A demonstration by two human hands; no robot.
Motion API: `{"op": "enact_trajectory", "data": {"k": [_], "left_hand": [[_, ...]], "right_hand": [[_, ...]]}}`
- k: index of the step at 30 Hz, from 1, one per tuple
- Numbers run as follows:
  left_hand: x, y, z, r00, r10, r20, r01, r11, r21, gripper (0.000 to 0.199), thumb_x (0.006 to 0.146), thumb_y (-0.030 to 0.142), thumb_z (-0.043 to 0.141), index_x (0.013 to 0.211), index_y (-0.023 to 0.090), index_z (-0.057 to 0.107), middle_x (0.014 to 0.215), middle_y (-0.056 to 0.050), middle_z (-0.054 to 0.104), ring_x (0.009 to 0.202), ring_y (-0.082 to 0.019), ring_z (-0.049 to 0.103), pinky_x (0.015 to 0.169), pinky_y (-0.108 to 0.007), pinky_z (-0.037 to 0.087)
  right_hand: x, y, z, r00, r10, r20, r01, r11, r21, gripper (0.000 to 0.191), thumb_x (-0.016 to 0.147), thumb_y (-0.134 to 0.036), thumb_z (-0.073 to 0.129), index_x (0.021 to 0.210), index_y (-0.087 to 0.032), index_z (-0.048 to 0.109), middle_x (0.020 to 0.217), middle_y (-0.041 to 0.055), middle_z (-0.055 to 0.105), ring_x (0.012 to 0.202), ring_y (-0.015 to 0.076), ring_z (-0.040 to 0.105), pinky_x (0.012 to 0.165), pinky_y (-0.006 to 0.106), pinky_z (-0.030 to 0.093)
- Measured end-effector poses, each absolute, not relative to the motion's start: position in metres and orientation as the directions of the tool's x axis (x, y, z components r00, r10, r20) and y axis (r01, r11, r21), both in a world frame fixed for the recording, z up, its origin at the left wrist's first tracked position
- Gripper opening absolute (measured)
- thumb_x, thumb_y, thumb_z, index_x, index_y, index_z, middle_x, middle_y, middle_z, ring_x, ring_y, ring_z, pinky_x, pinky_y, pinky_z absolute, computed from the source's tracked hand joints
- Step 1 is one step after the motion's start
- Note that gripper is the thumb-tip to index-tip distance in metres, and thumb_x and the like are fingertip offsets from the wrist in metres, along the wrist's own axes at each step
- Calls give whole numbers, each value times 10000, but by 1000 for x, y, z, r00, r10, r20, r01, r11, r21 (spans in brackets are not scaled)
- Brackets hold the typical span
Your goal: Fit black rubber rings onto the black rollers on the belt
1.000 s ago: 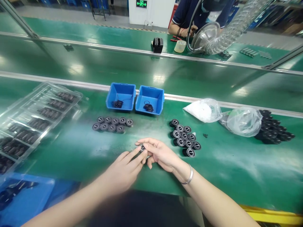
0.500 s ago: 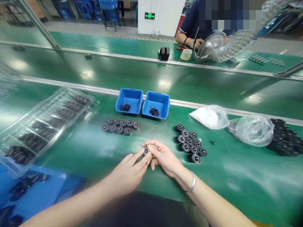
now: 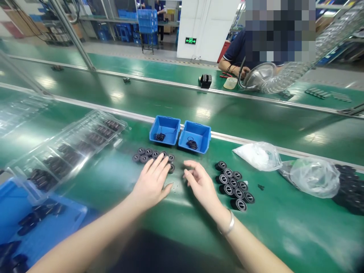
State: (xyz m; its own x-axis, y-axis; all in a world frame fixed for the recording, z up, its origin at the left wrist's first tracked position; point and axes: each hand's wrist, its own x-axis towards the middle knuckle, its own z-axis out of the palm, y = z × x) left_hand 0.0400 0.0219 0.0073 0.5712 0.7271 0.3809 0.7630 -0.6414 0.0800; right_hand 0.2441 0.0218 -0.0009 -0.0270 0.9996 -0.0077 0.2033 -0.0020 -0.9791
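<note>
My left hand [image 3: 153, 182] lies flat over the near side of a cluster of small round black parts [image 3: 140, 151], its fingers stretched out and covering some of them. One round black part [image 3: 171, 168] shows just right of its fingertips. To the right, my right hand [image 3: 200, 184] hovers above the green table with loosely curled fingers apart and nothing visible in them. Taller black cylinders [image 3: 233, 182], each with a slotted face, stand grouped beside my right hand.
Two blue bins [image 3: 196, 131] holding thin black rings sit behind the hands. A clear compartment tray [image 3: 66, 132] with dark parts is at left, above a blue crate [image 3: 76, 206]. Plastic bags [image 3: 315, 176] and black parts [image 3: 349, 189] lie at right. A co-worker's arm [image 3: 234, 70] is opposite.
The small round black part has left my right fingers. My hands have moved apart, the left one reaching forward over the cluster. The camera view has shifted, so the scene sits lower and further right.
</note>
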Motion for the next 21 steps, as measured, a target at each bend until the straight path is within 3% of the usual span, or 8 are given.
{"op": "enact_trajectory", "data": {"k": [5,14,21], "left_hand": [[39,40,15,518,773,365,800,-589,111,637,893,460,555,1417,108,468,1450,-164,503,1440,-381,281,1148,-590,199],[35,46,5,562,765,315,761,-627,165,658,910,495,521,1422,88,455,1433,-175,518,1433,-372,298,1151,-597,152],[32,50,9,623,746,235,733,-662,160,698,924,537,461,1425,54,414,1466,-173,479,1484,-315,179,1182,-576,63]], "right_hand": [[228,70,5,-141,987,-74,242,-38,-969,382,862,-358,633,1213,-210,605,841,21,647,681,148,563,681,295,477],[226,94,-11,-281,952,-120,218,-58,-974,351,835,-358,665,1149,-200,659,726,-15,608,643,133,523,633,268,447],[225,98,-12,-289,942,-171,193,-118,-974,400,818,-432,682,1132,-187,643,624,-38,552,567,132,479,560,271,395]]}}
